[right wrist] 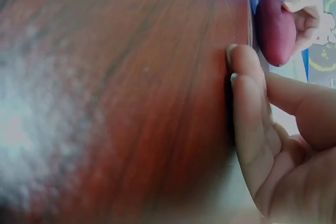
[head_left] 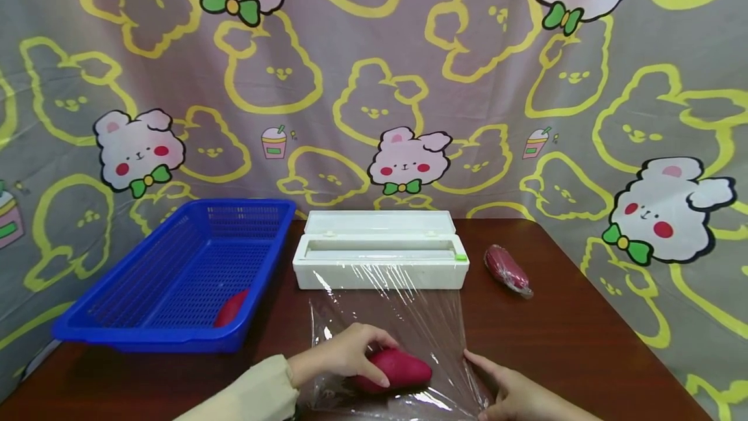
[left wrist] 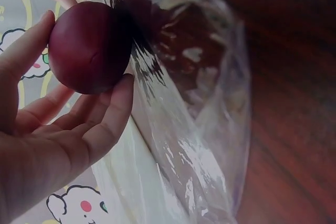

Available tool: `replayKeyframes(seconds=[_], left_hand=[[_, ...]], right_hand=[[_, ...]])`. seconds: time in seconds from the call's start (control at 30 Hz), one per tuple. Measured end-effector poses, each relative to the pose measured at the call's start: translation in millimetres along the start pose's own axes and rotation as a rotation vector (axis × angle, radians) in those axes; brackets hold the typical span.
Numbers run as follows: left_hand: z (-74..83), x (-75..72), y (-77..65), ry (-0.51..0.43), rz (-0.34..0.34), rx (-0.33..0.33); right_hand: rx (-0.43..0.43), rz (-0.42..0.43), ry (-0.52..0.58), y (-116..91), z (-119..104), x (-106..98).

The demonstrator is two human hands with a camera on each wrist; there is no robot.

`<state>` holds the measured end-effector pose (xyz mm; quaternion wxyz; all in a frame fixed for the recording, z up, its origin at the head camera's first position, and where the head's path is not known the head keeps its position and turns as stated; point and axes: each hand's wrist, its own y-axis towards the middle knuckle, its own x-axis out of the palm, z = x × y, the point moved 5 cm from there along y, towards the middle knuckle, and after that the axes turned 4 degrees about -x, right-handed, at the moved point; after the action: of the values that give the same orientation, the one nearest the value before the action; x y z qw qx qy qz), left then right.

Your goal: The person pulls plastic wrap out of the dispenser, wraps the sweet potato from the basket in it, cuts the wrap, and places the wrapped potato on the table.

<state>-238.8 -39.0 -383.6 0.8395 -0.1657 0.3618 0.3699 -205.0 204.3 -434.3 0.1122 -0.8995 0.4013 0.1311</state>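
My left hand (head_left: 350, 353) grips a smooth crimson sweet potato (head_left: 400, 370), thumb on the near side and fingers over the far side. Seen end-on in the left wrist view, the sweet potato (left wrist: 86, 51) looks round between the thumb and fingers. It is over a sheet of clear plastic wrap (head_left: 409, 317) that runs toward me from a white wrap dispenser (head_left: 380, 275). At the sheet's right edge is my right hand (head_left: 508, 388), index finger extended along the film and thumb lower, near a gathered corner. The right wrist view shows its fingers (right wrist: 249, 114) nearly straight.
A blue plastic basket (head_left: 251, 317) stands at the left with a red item (head_left: 230, 308) inside. Right of the dispenser lies a wrapped red sweet potato (head_left: 507, 269) on the brown table (head_left: 555, 323). The dispenser's lid (head_left: 380, 221) is raised. A patterned curtain (head_left: 327, 83) hangs behind.
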Motion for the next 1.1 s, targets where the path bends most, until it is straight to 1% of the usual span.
replayKeyframes(seconds=[0.07,0.13,0.23,0.3,0.33,0.43,0.5,0.53,0.6,0.63,0.7,0.8,0.93,1.0,1.03,1.1], left_hand=[[-0.8,0.2,-0.2,0.008,-0.002,-0.003],[-1.5,0.0,-0.3,0.019,-0.002,-0.002],[-2.7,-1.7,-0.8,0.022,0.012,0.011],[-3.8,-3.8,-1.7,0.019,0.034,0.034],[-4.7,-5.3,-2.6,0.015,0.047,0.040],[-8.3,-12.4,-5.9,-0.005,0.088,0.057],[-9.5,-19.2,-9.3,-0.020,0.115,0.056],[-10.4,-22.7,-11.3,-0.026,0.125,0.054],[-12.0,-29.4,-15.5,-0.025,0.138,0.058],[-12.5,-32.1,-17.9,-0.023,0.133,0.062],[-14.1,-34.9,-23.1,-0.012,0.099,0.076],[-17.1,-33.9,-31.5,0.006,-0.003,0.103],[-20.9,-28.3,-43.0,0.026,-0.120,0.151],[-22.6,-25.3,-48.1,0.067,-0.150,0.177],[-23.9,-23.8,-50.2,0.096,-0.162,0.182],[-27.0,-20.9,-53.9,0.171,-0.188,0.179]], right_hand=[[-0.028,0.012,-0.071,0,-3,0],[-0.014,0.028,-0.110,0,-4,0],[0.010,0.040,-0.151,0,-6,-1],[0.024,0.047,-0.155,0,-6,-1],[0.012,0.049,-0.171,0,-7,-1],[-0.015,0.064,-0.225,0,-8,-1],[0.002,0.078,-0.234,0,-8,-1],[-0.006,0.086,-0.251,0,-9,-1],[-0.003,0.097,-0.247,1,-10,-2],[-0.009,0.101,-0.244,1,-11,-1],[-0.037,0.105,-0.252,1,-13,-2],[-0.060,0.096,-0.254,2,-15,-3],[-0.014,0.059,-0.222,3,-14,-4],[-0.006,0.040,-0.201,3,-14,-5],[0.005,0.032,-0.187,4,-13,-5],[-0.011,0.016,-0.179,4,-14,-5]])
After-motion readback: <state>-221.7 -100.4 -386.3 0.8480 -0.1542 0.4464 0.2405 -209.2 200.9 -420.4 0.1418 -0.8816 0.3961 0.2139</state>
